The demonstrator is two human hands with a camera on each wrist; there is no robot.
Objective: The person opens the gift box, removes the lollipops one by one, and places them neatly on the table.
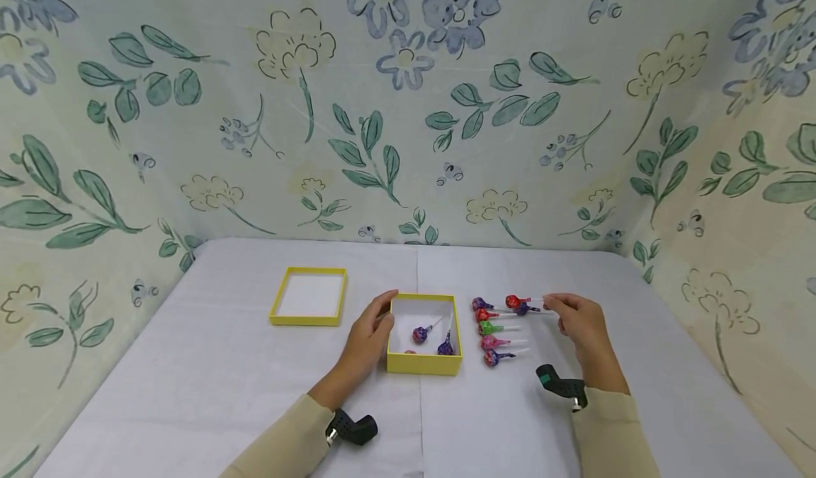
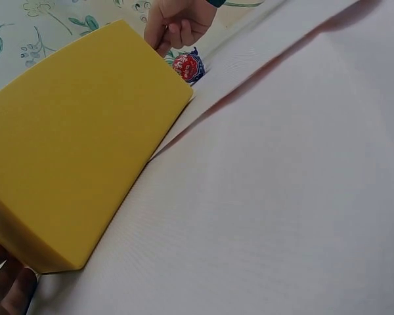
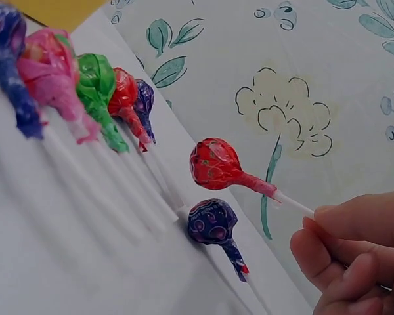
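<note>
An open yellow box (image 1: 423,364) sits mid-table with three wrapped lollipops (image 1: 419,334) inside. My left hand (image 1: 384,313) grips its left wall, thumb on the rim; the left wrist view shows the box's outer wall (image 2: 79,151) and my fingers (image 2: 6,289) at its corner. My right hand (image 1: 553,306) pinches the white stick of a red lollipop (image 1: 515,301), held just above the table. In the right wrist view that red lollipop (image 3: 213,164) hangs over a purple one (image 3: 210,222), with my right hand (image 3: 318,220) on its stick.
A row of several lollipops (image 1: 489,329) lies right of the box, the same row (image 3: 95,79) seen in the right wrist view. The yellow lid (image 1: 309,295) lies upturned to the left. Floral walls enclose the white table (image 1: 210,365) on three sides.
</note>
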